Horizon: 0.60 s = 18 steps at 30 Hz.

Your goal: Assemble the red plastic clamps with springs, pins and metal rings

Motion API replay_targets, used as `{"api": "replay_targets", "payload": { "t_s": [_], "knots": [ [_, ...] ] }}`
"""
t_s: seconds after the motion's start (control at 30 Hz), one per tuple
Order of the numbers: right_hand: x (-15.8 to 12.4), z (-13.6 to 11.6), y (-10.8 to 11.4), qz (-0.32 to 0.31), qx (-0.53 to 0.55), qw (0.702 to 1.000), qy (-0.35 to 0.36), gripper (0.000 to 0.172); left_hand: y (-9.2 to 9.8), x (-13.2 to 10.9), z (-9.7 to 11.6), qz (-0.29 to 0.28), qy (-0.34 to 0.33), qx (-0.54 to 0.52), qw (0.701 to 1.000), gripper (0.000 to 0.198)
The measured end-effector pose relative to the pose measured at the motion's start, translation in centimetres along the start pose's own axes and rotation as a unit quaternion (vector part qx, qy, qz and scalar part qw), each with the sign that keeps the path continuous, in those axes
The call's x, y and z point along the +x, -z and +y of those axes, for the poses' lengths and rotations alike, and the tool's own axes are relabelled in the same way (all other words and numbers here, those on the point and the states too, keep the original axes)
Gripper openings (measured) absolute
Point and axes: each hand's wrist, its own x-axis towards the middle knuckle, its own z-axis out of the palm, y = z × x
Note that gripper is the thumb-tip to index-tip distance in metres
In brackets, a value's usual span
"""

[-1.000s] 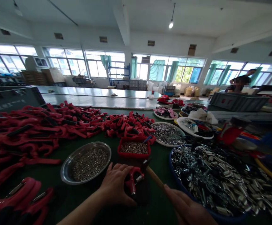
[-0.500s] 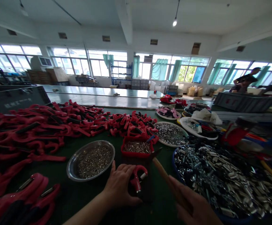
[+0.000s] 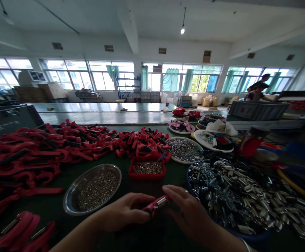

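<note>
My left hand [image 3: 126, 211] is closed around a red tool handle [image 3: 152, 209] with a metal coil spring on it, in the lower middle of the head view. The spring points up and to the right. Just right of the handle is my right hand [image 3: 187, 215], its fingers stretched out and apart from its thumb. Whether its fingertips touch the handle's far end, I cannot tell. Beyond the hands sits a red tray [image 3: 147, 176] of small metal pins. Left of them stands a round metal bowl [image 3: 66, 199] heaped with tiny metal parts.
Piles of red handles [image 3: 78, 141] cover the table's left and middle. On the right, a blue-rimmed basin [image 3: 188, 180] holds springs and metal pieces. A white tray of rings [image 3: 185, 148] lies behind it. A grey crate [image 3: 257, 110] and people [image 3: 258, 87] are farther back.
The wooden-handled tool has left my right hand, which now reaches open toward the red handle. My left hand has raised and turned that handle. The view has shifted slightly right and up.
</note>
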Motion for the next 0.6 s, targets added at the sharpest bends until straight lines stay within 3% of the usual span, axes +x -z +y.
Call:
{"api": "replay_targets", "payload": {
  "t_s": [0.1, 0.2, 0.27, 0.37, 0.43, 0.5, 0.6],
  "knots": [
    [3.5, -0.1, -0.6, -0.030, 0.098, 0.995, 0.001, 0.021, 0.4, 1.1, -1.3, 0.028, 0.032, -0.124, 0.991, 0.050],
    [5.3, 1.7, -2.7, -0.082, 0.090, 0.992, -0.032, 0.032, 0.7, 2.5, -4.0, 0.055, 0.071, -0.252, 0.963, 0.048],
    [5.8, 2.8, -4.3, -0.086, 0.062, 0.993, -0.050, 0.031, 0.8, 3.2, -5.6, 0.091, 0.102, -0.253, 0.958, 0.045],
    [6.1, 3.1, -5.7, -0.066, 0.022, 0.995, -0.068, 0.022, 0.7, 3.5, -6.8, 0.232, 0.107, -0.073, 0.964, 0.046],
    [6.5, 2.9, -5.6, -0.053, -0.005, 0.995, -0.083, 0.018, 0.4, 3.2, -6.9, 0.319, 0.065, 0.108, 0.939, 0.044],
    [7.5, 3.2, -4.6, -0.022, -0.033, 0.992, -0.116, 0.022, -0.1, 2.8, -6.7, 0.346, 0.026, 0.233, 0.908, 0.041],
    [10.1, 5.4, -2.8, 0.046, -0.076, 0.974, -0.208, 0.036, -1.0, 2.4, -6.4, 0.328, 0.025, 0.295, 0.897, 0.045]
  ]
}}
